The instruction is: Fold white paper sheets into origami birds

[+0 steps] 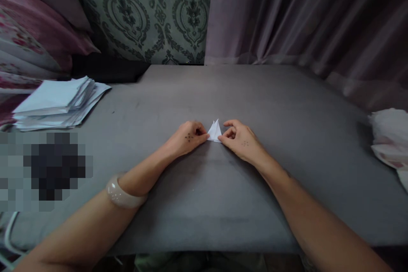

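Small folded white paper piece (216, 131) near the middle of the gray table (204, 208), left hand (190, 138) pinching its left corner, right hand (241, 139) thumbing its right corner, index lifted, grip unclear from here, paper stack (51, 97) on the table's left.

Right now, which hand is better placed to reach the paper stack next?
Probably the left hand: it is nearer the paper stack than the right hand, though both touch the folded paper.
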Action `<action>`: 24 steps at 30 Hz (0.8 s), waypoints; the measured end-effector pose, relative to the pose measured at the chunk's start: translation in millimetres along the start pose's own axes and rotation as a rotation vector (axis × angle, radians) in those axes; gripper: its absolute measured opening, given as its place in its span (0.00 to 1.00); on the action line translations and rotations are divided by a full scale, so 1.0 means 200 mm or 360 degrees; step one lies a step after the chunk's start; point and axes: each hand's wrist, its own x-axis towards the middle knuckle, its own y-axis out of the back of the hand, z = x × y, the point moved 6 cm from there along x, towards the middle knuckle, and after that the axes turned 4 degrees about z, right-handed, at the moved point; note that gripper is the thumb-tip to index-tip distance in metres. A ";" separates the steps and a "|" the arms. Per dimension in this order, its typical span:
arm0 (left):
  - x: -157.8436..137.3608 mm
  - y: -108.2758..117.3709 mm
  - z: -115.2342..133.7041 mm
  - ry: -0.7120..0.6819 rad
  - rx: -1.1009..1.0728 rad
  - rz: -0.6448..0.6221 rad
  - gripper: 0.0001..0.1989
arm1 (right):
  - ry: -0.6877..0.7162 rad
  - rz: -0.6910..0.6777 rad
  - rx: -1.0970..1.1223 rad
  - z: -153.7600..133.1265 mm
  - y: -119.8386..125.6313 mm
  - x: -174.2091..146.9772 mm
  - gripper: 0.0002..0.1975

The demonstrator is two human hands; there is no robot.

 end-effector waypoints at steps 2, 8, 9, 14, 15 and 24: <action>0.00 0.00 0.00 0.0007 0.0040 -0.0005 0.11 | 0.0019 -0.0004 -0.0001 0.00 0.00 0.00 0.19; -0.01 -0.01 0.04 -0.0174 0.0231 0.0091 0.04 | 0.0046 0.0030 -0.0147 -0.01 0.00 0.00 0.17; -0.01 -0.01 0.05 -0.0266 0.0266 0.0116 0.03 | 0.0061 0.0047 -0.0167 -0.01 0.00 -0.01 0.17; -0.08 -0.07 0.17 -0.0798 0.0516 -0.0067 0.13 | 0.0348 0.0070 -0.0112 -0.05 -0.02 -0.03 0.18; -0.09 -0.08 0.18 -0.0827 0.0584 -0.0134 0.15 | 0.0429 0.0054 -0.0113 -0.07 -0.03 -0.04 0.18; -0.14 -0.12 0.21 -0.0734 0.1061 -0.0359 0.15 | 0.0635 -0.0107 -0.0554 -0.19 -0.03 -0.15 0.23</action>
